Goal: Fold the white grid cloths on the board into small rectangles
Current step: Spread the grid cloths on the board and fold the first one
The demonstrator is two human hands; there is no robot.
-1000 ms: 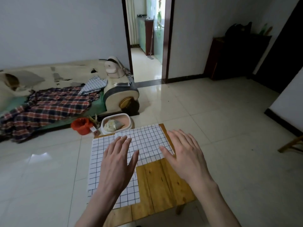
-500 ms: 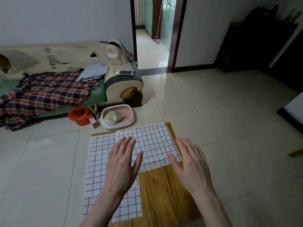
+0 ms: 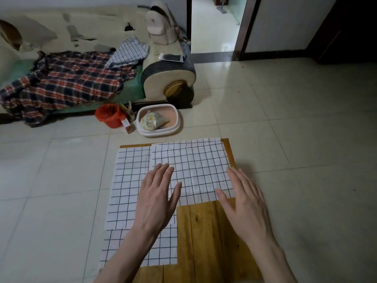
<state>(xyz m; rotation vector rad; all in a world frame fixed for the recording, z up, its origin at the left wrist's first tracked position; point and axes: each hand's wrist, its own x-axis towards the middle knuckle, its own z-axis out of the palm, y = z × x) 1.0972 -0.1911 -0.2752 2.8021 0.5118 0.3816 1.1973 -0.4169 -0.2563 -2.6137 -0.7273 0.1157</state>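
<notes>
White cloths with a black grid lie flat on a wooden board [image 3: 206, 237]. One folded cloth [image 3: 195, 166] covers the board's far right part. A second cloth [image 3: 126, 184] lies along the left side, and a third piece [image 3: 163, 248] sits near the front left. My left hand [image 3: 157, 201] is flat, fingers straight, over the seam between the left and far cloths. My right hand [image 3: 244, 207] is flat with straight fingers at the near right corner of the far cloth. Neither hand holds anything.
Beyond the board stand a white basin [image 3: 159, 121] with a wrapped bundle and a red cup [image 3: 109, 115] on the tiled floor. A sofa with a plaid shirt [image 3: 67, 82] lies at the back left. A doorway [image 3: 216, 23] opens at the back.
The camera has tilted down and moved closer to the board. Both hands stay flat over the cloths, and have slid slightly toward me.
</notes>
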